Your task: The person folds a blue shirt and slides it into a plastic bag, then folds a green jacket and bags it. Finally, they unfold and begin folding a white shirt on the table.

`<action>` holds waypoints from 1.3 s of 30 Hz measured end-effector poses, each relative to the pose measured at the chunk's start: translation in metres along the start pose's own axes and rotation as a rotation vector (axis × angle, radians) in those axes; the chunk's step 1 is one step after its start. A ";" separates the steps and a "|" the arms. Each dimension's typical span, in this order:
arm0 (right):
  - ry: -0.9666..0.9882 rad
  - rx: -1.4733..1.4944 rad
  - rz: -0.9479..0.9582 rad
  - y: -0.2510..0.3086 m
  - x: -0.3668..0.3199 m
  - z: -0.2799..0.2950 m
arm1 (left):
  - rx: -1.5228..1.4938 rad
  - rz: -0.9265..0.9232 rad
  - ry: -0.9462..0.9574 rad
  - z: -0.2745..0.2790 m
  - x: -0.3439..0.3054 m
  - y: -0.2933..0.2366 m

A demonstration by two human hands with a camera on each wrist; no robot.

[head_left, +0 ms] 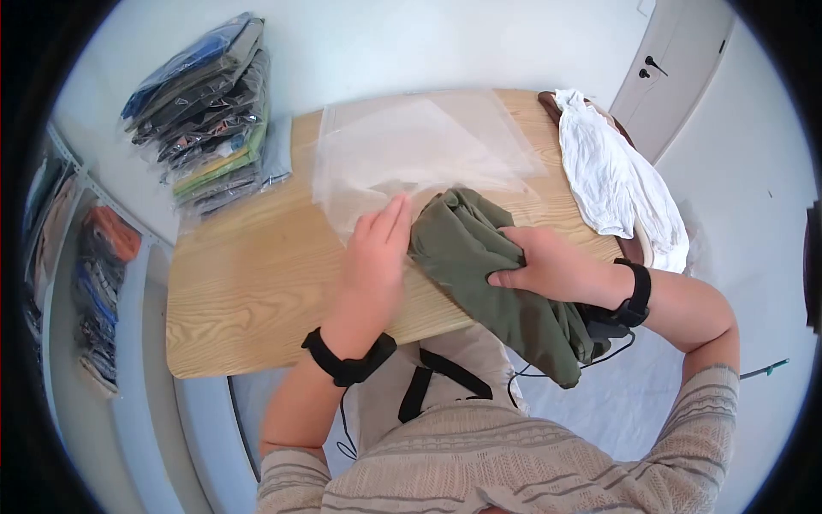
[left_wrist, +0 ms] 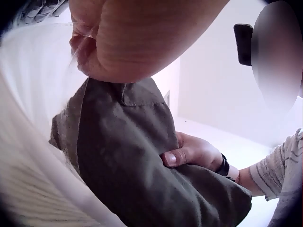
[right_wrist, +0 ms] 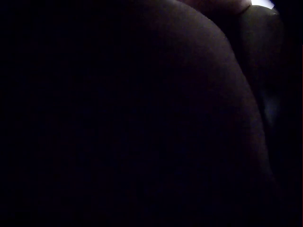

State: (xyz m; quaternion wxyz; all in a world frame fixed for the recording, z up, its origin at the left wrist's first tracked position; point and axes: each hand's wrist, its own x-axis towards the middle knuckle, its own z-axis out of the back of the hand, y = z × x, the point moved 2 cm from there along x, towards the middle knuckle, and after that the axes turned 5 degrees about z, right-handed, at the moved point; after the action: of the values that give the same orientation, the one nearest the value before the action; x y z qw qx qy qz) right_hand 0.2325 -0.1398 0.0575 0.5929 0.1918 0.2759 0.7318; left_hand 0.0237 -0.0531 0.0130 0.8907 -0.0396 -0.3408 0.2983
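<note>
My right hand (head_left: 552, 261) grips a folded olive-green garment (head_left: 479, 248), thumb on top, over the table's front edge. One end of the garment hangs below the right wrist. My left hand (head_left: 374, 261) is raised beside the garment's far end, over a clear plastic bag (head_left: 351, 206). In the left wrist view, the left hand (left_wrist: 132, 38) pinches the film of the bag (left_wrist: 38, 71) between curled fingers and thumb. The garment's end (left_wrist: 68, 127) lies against the film there. The right wrist view is almost wholly dark, with cloth (right_wrist: 213, 52) close over the camera.
More clear bags (head_left: 419, 128) lie flat at the back of the wooden table (head_left: 248, 300). A tall stack of bagged clothes (head_left: 205, 111) stands at the back left. White cloth (head_left: 608, 171) drapes over a brown chair at the right. Shelves (head_left: 128, 300) of bagged clothes are at far left.
</note>
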 end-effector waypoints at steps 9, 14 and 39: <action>0.070 -0.212 -0.023 0.006 0.018 0.002 | -0.175 -0.044 0.008 0.010 0.009 -0.031; -0.117 -0.289 -0.036 0.020 0.018 -0.001 | -0.212 -0.116 0.041 0.016 0.013 -0.059; -0.844 1.277 0.196 -0.003 0.008 -0.030 | -0.314 0.032 -0.056 0.014 -0.045 -0.047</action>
State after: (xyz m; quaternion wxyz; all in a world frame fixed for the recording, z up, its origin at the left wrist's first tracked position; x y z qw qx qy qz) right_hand 0.2148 -0.1364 0.0324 0.3548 0.7831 0.3769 0.3447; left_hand 0.0123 -0.1184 0.0105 0.8589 -0.1756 -0.4072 0.2564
